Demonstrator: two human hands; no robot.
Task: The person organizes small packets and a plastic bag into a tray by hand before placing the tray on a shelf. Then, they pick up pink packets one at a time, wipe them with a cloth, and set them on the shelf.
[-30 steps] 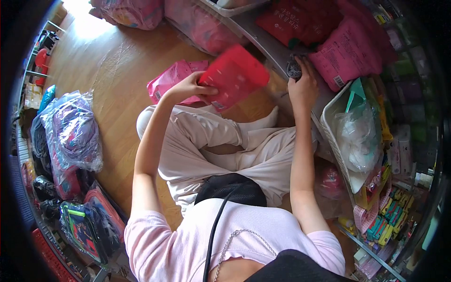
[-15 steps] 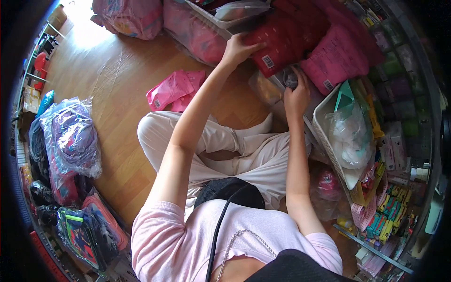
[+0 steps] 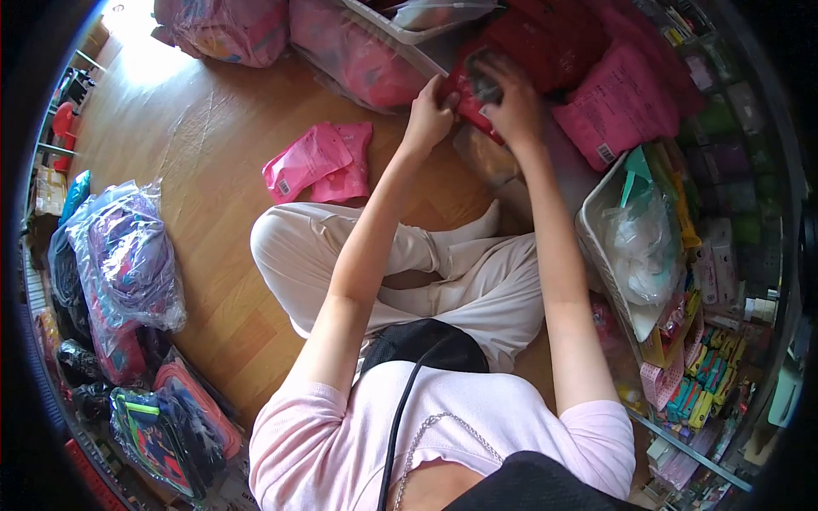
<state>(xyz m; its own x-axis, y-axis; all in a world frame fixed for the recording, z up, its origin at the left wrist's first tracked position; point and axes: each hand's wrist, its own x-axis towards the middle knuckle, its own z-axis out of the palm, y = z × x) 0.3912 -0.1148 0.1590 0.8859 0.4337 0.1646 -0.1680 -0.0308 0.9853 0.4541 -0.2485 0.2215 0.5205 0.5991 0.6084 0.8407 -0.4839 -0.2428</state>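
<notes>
At the top centre, my left hand is closed on the near left edge of a shiny red plastic package. My right hand is just beside it, over the same package, its fingers curled around a small dark grey bundle. Motion blurs that bundle, and its exact kind does not show. Larger dark red packaging lies behind my hands. A pink package with a barcode label sits right of my right hand. Clear plastic with something tan inside lies below my hands.
Two pink packages lie on the wooden floor. A white basket holding clear plastic bags stands on the right, by shelves of small goods. Another white basket is at the top. Plastic-wrapped bags line the left side.
My right hand has moved up and left with the grey bundle, onto the red package. My left hand has shifted slightly down and now grips the package's edge.
</notes>
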